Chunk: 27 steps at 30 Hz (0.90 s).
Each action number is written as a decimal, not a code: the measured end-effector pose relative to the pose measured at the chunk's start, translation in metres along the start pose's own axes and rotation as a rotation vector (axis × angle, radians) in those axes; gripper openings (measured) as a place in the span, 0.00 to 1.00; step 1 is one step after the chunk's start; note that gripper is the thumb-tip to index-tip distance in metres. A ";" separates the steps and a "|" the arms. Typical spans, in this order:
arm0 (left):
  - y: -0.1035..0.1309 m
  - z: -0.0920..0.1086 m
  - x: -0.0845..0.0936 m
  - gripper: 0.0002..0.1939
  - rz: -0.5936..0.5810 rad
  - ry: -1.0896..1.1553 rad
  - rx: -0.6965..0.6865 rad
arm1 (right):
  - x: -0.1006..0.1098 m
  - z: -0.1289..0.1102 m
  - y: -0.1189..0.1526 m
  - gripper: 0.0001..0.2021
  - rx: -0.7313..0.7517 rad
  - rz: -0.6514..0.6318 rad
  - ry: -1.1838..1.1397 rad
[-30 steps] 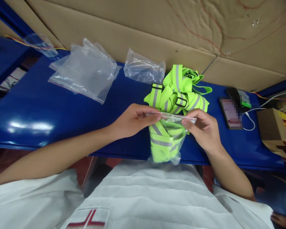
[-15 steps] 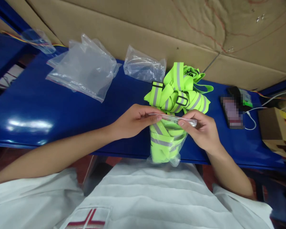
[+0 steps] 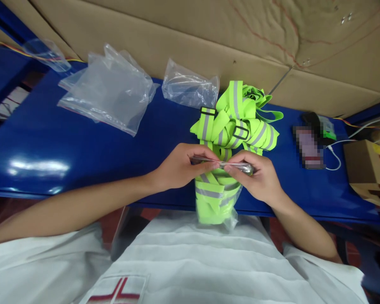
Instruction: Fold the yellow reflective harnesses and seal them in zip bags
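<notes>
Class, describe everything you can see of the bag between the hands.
The bag is clear and thin, apparently plastic, filled with folded yellow-green straps bearing grey stripes. Its top edge shows as a narrow, shiny band, pinched by the left hand and right hand. The body hangs below them, its crumpled lower end overlapping the near edge of the table in view; whether they touch is unclear.

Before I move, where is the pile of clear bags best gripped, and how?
I'd pinch the near right corner of the bag pile, coming from the front of the blue table, perhaps with the left hand once it leaves the filled bag: the corner juts that way, whereas the far side lies close to the cardboard.
</notes>
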<state>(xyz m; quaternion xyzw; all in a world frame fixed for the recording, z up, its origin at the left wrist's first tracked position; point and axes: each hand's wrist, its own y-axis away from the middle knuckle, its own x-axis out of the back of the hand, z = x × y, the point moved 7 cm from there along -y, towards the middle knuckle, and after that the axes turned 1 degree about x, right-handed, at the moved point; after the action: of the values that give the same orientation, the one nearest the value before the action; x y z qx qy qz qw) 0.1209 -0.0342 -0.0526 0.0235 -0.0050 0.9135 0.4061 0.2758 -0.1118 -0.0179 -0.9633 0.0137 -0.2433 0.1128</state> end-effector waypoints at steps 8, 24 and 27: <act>0.002 0.007 -0.003 0.12 0.010 -0.125 -0.042 | -0.005 0.008 -0.002 0.07 -0.076 -0.075 -0.029; -0.010 0.004 0.014 0.18 -0.137 -0.208 0.003 | 0.008 0.007 -0.002 0.06 0.000 0.009 0.016; -0.007 0.003 0.016 0.18 -0.097 -0.207 -0.003 | 0.010 0.005 -0.002 0.07 0.010 -0.012 0.015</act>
<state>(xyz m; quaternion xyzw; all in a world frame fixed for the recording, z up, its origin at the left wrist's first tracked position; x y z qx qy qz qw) 0.1160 -0.0180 -0.0485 0.1173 -0.0469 0.8854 0.4473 0.2872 -0.1094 -0.0174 -0.9609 0.0076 -0.2513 0.1161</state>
